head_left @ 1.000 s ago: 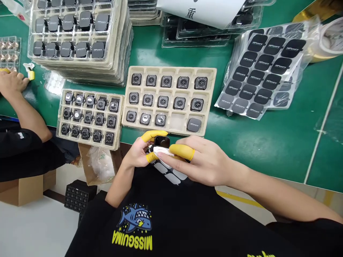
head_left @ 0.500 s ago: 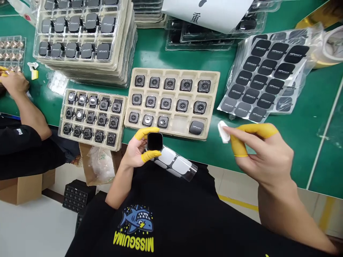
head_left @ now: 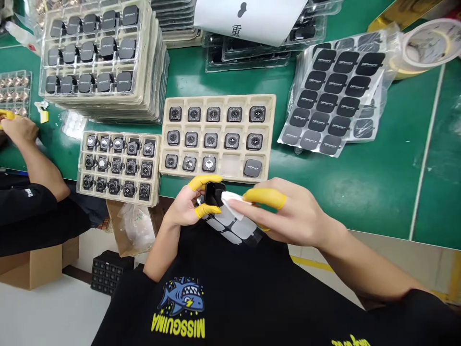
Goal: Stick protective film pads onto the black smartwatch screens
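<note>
Left hand [head_left: 184, 205]: one watch [head_left: 212, 193]; right hand [head_left: 297, 216]: one white cloth [head_left: 232, 203].

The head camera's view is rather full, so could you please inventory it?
held watch: one, black, left hand
cloth: one, white, right hand
film: one piece, grey-patched, below hands
middle tray: one, beige, centre
watches: thirteen, black, middle tray
labelled square: one, black, middle tray
left tray: one, beige, fifteen watches inside
tray stack: one, beige, upper left
label sheets: several, black-labelled, right
tape roll: one, white, upper right
paper: one, white, top
cardboard boxes: several, brown, lower left
table: one, green, beneath
co-worker's hand: one, yellow-tipped, far left
left hand: one, yellow-tipped, centre
right hand: one, yellow-tipped, right of centre
</note>
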The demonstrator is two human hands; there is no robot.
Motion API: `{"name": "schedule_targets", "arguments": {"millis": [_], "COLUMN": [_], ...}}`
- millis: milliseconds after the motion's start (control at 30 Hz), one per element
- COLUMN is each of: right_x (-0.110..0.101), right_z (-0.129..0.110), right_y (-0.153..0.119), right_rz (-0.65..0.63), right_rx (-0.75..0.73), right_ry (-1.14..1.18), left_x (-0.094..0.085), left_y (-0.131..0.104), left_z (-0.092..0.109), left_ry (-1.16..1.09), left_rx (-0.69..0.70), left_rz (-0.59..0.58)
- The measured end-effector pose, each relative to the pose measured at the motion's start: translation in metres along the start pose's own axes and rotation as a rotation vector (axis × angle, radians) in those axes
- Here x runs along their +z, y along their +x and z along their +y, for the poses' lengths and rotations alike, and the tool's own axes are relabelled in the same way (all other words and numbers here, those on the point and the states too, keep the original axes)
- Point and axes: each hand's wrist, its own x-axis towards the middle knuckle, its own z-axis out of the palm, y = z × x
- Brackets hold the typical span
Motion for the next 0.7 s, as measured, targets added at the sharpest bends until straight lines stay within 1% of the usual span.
{"name": "schedule_targets", "arguments": {"millis": [100, 167, 233, 300, 400, 433, 500, 533, 567, 633, 700], "right_x": [0.006, 0.010, 0.015, 0.020, 0.027, 0.028, 0.025, 0.021, 0.017, 0.007, -0.001], "right_z": [0.000, 0.000, 0.000, 0.002, 0.008, 0.010, 0.017, 0.022, 0.027, 0.043, 0.067], "right_y": [0.015, 0.022, 0.027, 0.029, 0.022, 0.015, -0.008, -0.024, -0.042, -0.081, -0.120], "right_rz": [-0.031, -0.059, -0.071, -0.051, 0.004, 0.005, -0.025, -0.033, -0.029, 0.094, 0.222], "right_rx": [-0.154, -0.211, -0.230, -0.216, -0.136, -0.105, 0.018, 0.101, 0.220, 0.381, 0.539], "right_ry": [-0.007, -0.019, -0.052, -0.108, -0.183, -0.187, -0.176, -0.176, -0.198, -0.299, -0.430], "left_x": [0.001, 0.001, 0.001, 0.002, 0.000, -0.002, -0.007, -0.010, -0.012, -0.014, -0.012], "left_y": [-0.002, -0.003, -0.002, -0.002, -0.002, -0.004, -0.007, -0.008, -0.010, -0.013, -0.013], "left_z": [0.003, 0.003, 0.001, -0.004, -0.011, -0.012, -0.011, -0.010, -0.009, -0.008, -0.009], "left_ry": [-0.002, 0.029, 0.067, 0.069, 0.017, -0.005, -0.043, -0.051, -0.051, -0.034, -0.027], "left_rx": [-0.022, 0.003, 0.043, 0.073, 0.044, 0.030, 0.032, 0.049, 0.063, 0.070, 0.064], "left_rz": [-0.059, -0.097, -0.111, -0.078, 0.051, 0.101, 0.194, 0.227, 0.242, 0.236, 0.227]}}
